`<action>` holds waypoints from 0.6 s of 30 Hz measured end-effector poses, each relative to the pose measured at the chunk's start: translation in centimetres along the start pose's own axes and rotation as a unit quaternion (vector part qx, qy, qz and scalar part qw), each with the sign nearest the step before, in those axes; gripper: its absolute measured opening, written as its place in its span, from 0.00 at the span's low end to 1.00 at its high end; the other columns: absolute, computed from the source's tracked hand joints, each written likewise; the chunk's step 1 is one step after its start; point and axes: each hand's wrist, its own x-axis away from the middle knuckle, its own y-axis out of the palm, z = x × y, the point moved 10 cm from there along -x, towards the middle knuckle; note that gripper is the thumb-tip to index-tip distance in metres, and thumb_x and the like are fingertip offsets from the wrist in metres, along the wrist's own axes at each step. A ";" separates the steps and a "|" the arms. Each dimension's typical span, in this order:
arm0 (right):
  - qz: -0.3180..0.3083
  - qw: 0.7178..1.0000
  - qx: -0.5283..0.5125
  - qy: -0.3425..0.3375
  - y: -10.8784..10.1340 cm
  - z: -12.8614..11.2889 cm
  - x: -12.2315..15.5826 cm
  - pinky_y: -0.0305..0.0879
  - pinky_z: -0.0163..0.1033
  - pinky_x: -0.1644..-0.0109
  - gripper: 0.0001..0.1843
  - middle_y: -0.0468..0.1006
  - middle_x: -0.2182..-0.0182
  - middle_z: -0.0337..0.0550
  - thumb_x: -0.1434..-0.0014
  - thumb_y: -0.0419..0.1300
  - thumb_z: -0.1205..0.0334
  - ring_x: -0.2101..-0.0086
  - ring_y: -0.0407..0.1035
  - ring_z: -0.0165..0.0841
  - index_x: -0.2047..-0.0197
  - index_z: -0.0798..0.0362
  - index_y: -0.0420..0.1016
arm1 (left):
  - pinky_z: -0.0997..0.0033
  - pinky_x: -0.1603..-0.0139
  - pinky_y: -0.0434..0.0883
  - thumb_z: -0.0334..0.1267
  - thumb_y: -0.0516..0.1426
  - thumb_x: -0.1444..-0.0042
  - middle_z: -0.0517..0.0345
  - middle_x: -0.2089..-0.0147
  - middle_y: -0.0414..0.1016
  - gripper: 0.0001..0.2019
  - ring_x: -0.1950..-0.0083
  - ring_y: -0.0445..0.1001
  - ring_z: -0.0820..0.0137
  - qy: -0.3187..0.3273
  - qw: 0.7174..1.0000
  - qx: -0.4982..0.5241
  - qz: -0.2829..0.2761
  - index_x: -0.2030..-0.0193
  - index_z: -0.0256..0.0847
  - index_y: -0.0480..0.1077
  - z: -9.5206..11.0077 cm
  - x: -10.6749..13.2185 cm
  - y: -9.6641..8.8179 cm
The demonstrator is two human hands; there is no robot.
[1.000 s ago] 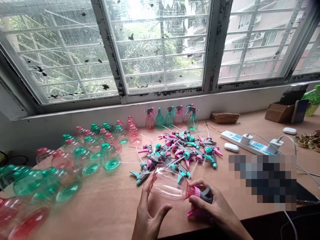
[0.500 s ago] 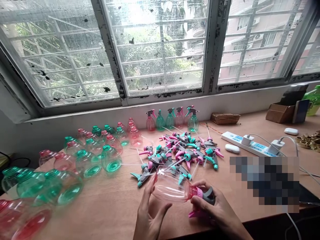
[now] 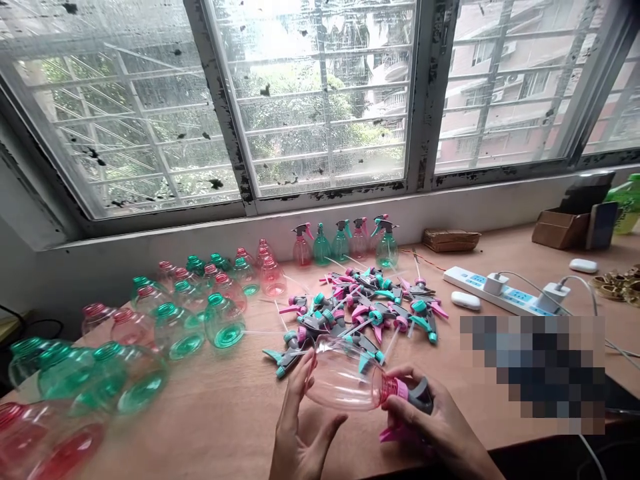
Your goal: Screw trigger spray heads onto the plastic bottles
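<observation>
A clear pink spray bottle (image 3: pixel 343 377) lies sideways in the air between my hands, its base to the left. My left hand (image 3: pixel 303 423) has its fingers curled against the base end, with the thumb standing off below the bottle. At the neck, my right hand (image 3: pixel 425 413) grips the spray head (image 3: pixel 400 389), which has a pink collar, grey body and pink trigger. The collar sits on the bottle's neck; whether it is fully tight I cannot tell. Just beyond the bottle lies a heap of loose spray heads (image 3: pixel 360 310) in pink, teal and grey, with thin tubes.
Several open pink and green bottles (image 3: pixel 225 323) stand along the left. Bottles with spray heads (image 3: pixel 341 243) line the wall under the window. To the right are a power strip (image 3: pixel 505 293) with cables, a white case (image 3: pixel 465 301), a cardboard box (image 3: pixel 560 225) and a blurred-out patch.
Both hands keep nearly the same hold on the bottle and its spray head. The view has shifted slightly; the things on the table have not moved.
</observation>
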 end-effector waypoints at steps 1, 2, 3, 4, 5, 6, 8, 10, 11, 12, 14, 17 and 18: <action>-0.003 1.000 0.002 0.005 0.1 0.0 0.0 0.78 0.35 0.71 0.20 0.82 0.78 0.37 0.47 0.74 0.51 0.77 0.78 0.33 0.59 0.53 0.75 | 0.48 0.29 0.63 0.47 0.65 0.42 0.52 0.28 0.65 0.32 0.29 0.64 0.49 -0.005 1.000 0.005 -0.001 0.32 0.55 0.63 -0.1 0.0 0.0; -0.006 1.000 0.004 0.010 0.2 0.1 0.0 0.78 0.35 0.72 0.20 0.82 0.78 0.37 0.47 0.75 0.51 0.77 0.78 0.33 0.59 0.53 0.75 | 0.48 0.29 0.64 0.49 0.66 0.43 0.52 0.29 0.65 0.33 0.29 0.64 0.48 -0.010 1.000 0.013 0.001 0.32 0.54 0.63 -0.1 0.1 0.0; -0.008 1.000 0.003 0.015 0.3 0.2 0.0 0.78 0.35 0.72 0.20 0.82 0.79 0.36 0.48 0.75 0.51 0.77 0.78 0.33 0.59 0.53 0.75 | 0.49 0.29 0.64 0.50 0.65 0.43 0.51 0.29 0.66 0.32 0.29 0.63 0.48 -0.016 1.000 0.020 0.004 0.32 0.53 0.64 -0.1 0.1 0.0; -0.009 1.000 0.001 0.020 0.3 0.3 0.0 0.78 0.34 0.72 0.20 0.82 0.79 0.36 0.48 0.75 0.51 0.77 0.78 0.33 0.59 0.53 0.75 | 0.50 0.29 0.64 0.51 0.65 0.43 0.51 0.29 0.67 0.32 0.28 0.63 0.48 -0.020 0.999 0.026 0.010 0.33 0.53 0.65 -0.1 0.1 -0.1; -0.008 1.000 -0.004 0.022 0.3 0.4 0.0 0.78 0.34 0.72 0.21 0.82 0.79 0.36 0.48 0.75 0.51 0.77 0.77 0.33 0.59 0.53 0.75 | 0.50 0.29 0.63 0.52 0.65 0.43 0.52 0.30 0.68 0.31 0.28 0.63 0.48 -0.023 0.999 0.030 0.017 0.33 0.53 0.66 0.0 0.1 -0.2; -0.006 1.000 -0.011 0.022 0.2 0.4 0.0 0.79 0.35 0.72 0.21 0.82 0.79 0.37 0.48 0.75 0.51 0.77 0.77 0.33 0.59 0.53 0.74 | 0.51 0.28 0.63 0.52 0.65 0.43 0.52 0.30 0.68 0.30 0.28 0.62 0.49 -0.023 0.999 0.029 0.020 0.34 0.53 0.67 0.1 0.0 -0.3; 0.000 0.999 -0.032 0.018 0.1 0.5 0.0 0.80 0.38 0.71 0.21 0.83 0.77 0.38 0.48 0.75 0.50 0.77 0.77 0.33 0.59 0.53 0.74 | 0.51 0.28 0.62 0.50 0.64 0.42 0.54 0.29 0.66 0.28 0.27 0.61 0.50 -0.014 1.000 0.020 0.012 0.35 0.54 0.68 0.2 -0.1 -0.1; 0.006 0.999 -0.049 0.008 0.0 0.4 -0.1 0.81 0.40 0.71 0.21 0.83 0.76 0.39 0.48 0.75 0.50 0.77 0.77 0.34 0.61 0.54 0.74 | 0.51 0.27 0.60 0.48 0.63 0.39 0.55 0.28 0.65 0.25 0.27 0.60 0.51 -0.002 1.000 0.013 0.007 0.35 0.54 0.68 0.3 -0.2 0.0; 0.007 0.999 -0.052 0.004 0.0 0.4 -0.1 0.81 0.40 0.71 0.21 0.84 0.76 0.39 0.48 0.75 0.50 0.77 0.77 0.34 0.61 0.54 0.74 | 0.51 0.26 0.59 0.47 0.62 0.39 0.56 0.28 0.65 0.25 0.27 0.60 0.52 0.001 1.000 0.015 0.010 0.35 0.54 0.68 0.2 -0.2 0.0; 0.008 0.999 -0.050 0.001 0.0 0.3 -0.1 0.80 0.39 0.72 0.20 0.84 0.76 0.40 0.48 0.75 0.50 0.77 0.77 0.34 0.62 0.54 0.74 | 0.51 0.26 0.57 0.47 0.62 0.38 0.56 0.29 0.66 0.25 0.27 0.61 0.52 0.000 1.000 0.018 0.016 0.35 0.54 0.68 0.0 -0.1 0.0; 0.008 0.999 -0.042 -0.001 0.0 0.3 -0.1 0.79 0.36 0.72 0.19 0.84 0.75 0.41 0.48 0.75 0.51 0.76 0.77 0.33 0.63 0.54 0.74 | 0.50 0.25 0.56 0.49 0.63 0.40 0.55 0.29 0.67 0.27 0.27 0.60 0.52 -0.013 1.000 0.018 0.023 0.34 0.53 0.67 -0.3 0.0 0.0; 0.008 1.000 -0.031 0.002 0.0 0.3 0.0 0.79 0.36 0.72 0.19 0.83 0.76 0.40 0.48 0.75 0.51 0.77 0.77 0.32 0.64 0.55 0.75 | 0.50 0.26 0.57 0.52 0.66 0.45 0.53 0.29 0.67 0.33 0.26 0.58 0.49 -0.036 0.999 0.016 0.019 0.33 0.51 0.66 -0.5 0.1 0.2; 0.008 1.000 -0.028 0.004 0.0 0.4 0.0 0.79 0.36 0.72 0.19 0.83 0.77 0.39 0.48 0.75 0.51 0.77 0.77 0.33 0.64 0.55 0.75 | 0.50 0.26 0.57 0.53 0.66 0.45 0.52 0.29 0.67 0.33 0.26 0.59 0.49 -0.041 0.999 0.022 0.019 0.34 0.50 0.66 -0.5 0.1 0.2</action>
